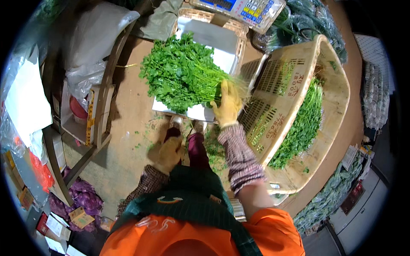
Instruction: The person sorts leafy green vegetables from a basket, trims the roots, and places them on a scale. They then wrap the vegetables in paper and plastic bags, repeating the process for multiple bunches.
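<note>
A large heap of leafy green herbs (185,70), looking like coriander, lies on a white sheet (225,59) over a wicker-style basket or tray (241,41). My right hand (229,102), in a yellowish glove, rests against the stem and root end of the heap, thumb apart from the fingers. The thin roots beside it are blurred. My left hand (169,150), also gloved, hangs low before my legs, away from the heap, its fingers partly hidden. To the right, a tilted cream plastic crate (333,128) holds more of the same herbs (298,134).
A digital scale (246,9) with a keypad stands beyond the heap. Bagged greens (307,22) lie at the far right. On the left, a wooden frame (107,76) stands around a box (73,115) and plastic bags (96,35). Leaf scraps (214,147) litter the floor near my shoes.
</note>
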Demonstrator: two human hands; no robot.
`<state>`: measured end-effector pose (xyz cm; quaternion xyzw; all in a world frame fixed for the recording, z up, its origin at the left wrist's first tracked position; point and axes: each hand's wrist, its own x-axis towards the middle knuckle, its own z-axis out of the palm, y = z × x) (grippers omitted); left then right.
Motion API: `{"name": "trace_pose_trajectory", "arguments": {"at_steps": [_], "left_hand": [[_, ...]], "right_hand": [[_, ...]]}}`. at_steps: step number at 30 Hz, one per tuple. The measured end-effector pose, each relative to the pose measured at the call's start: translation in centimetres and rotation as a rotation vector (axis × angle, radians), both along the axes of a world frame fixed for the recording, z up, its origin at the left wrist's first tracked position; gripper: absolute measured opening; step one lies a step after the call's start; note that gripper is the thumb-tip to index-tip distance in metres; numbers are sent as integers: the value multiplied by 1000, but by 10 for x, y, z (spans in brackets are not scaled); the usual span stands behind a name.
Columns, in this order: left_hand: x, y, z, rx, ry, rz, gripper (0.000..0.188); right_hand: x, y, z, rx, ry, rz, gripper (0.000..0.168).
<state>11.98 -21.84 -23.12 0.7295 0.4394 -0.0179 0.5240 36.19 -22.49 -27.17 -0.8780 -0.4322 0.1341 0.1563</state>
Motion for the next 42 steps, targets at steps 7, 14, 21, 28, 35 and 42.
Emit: {"name": "trace_pose_trajectory", "arguments": {"at_steps": [7,14,21,28,35,42], "left_hand": [[8,-7,-102,-734,180,575,38],[36,-18,-157,-781,50,360,30],[18,-11,-97,-90,187,-168,25],[98,99,-43,918,-85,-721,47],[94,135,-113,855,82,-849,65],[95,110,-102,933,174,-757,60]], "right_hand": [[-92,-116,-162,286,808,-1255,32],[-82,-106,-129,-142,1160,-963,45],[-111,-38,-80,-185,816,-40,41],[-144,-51,-135,12,1010,9,23],[-107,-162,59,-361,1560,-156,29],[-97,-176,-62,-76,774,-587,93]]}}
